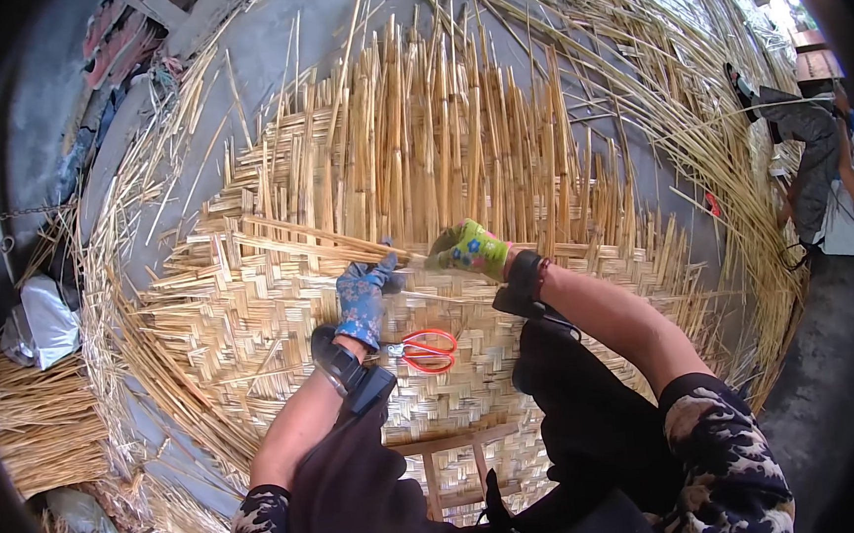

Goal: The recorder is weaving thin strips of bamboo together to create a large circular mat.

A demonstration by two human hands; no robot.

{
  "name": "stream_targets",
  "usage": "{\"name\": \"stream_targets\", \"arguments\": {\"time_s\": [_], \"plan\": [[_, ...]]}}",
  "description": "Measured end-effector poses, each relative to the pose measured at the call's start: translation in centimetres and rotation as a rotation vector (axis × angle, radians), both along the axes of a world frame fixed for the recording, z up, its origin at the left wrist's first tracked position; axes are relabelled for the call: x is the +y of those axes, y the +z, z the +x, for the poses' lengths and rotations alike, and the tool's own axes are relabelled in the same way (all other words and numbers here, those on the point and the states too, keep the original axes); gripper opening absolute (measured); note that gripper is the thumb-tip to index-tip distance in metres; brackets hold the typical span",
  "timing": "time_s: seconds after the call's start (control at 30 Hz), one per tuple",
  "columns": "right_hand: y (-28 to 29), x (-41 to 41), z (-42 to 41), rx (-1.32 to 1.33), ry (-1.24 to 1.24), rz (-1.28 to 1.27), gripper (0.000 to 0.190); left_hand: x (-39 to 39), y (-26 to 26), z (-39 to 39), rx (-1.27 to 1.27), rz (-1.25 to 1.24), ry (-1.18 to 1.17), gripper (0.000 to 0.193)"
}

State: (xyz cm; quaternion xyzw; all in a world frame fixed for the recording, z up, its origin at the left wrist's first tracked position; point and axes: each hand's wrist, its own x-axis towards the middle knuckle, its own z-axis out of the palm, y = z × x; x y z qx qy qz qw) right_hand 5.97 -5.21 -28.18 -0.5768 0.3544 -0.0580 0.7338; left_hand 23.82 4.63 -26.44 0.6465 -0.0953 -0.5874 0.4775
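Note:
My left hand (364,293), in a blue floral glove, is closed around several split reed strips (321,238) that slant up to the left over the weave. My right hand (473,250), in a green floral glove, is at the right ends of these strips; its fingertips are blurred, and whether it grips them cannot be told. Beneath both hands spreads a large woven reed mat (450,391), with unwoven upright reeds (433,140) standing out from its far side. Red-handled scissors (429,351) lie on the mat just below my hands, their blades partly hidden near my left wrist.
Loose reeds (652,87) lie in a wide band at the upper right, and a reed bundle (43,412) at the far left near a silvery bag (48,323). A wooden stool frame (454,440) is below me. Another person (809,158) sits at the right edge.

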Motion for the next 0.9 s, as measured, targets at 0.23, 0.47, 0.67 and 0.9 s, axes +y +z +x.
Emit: {"name": "stream_targets", "arguments": {"time_s": [0.23,0.47,0.67,0.9], "plan": [[1.3,0.8,1.5,0.100,-0.085,0.110,0.027,-0.4,-0.8,1.0,0.093,0.026,0.102,0.031],[1.1,-0.9,-1.9,-0.040,0.361,0.290,0.035,-2.1,-0.6,4.5,-0.224,-0.162,-0.276,0.025],[-4.5,-3.2,-5.6,0.045,-0.675,-0.100,0.011,-8.2,-3.7,9.1,-0.523,0.035,-0.462,0.013],[-1.1,-2.5,-5.9,-0.081,-0.883,0.194,0.021,-9.7,-5.0,5.4,-1.261,0.010,-0.930,0.018]]}}
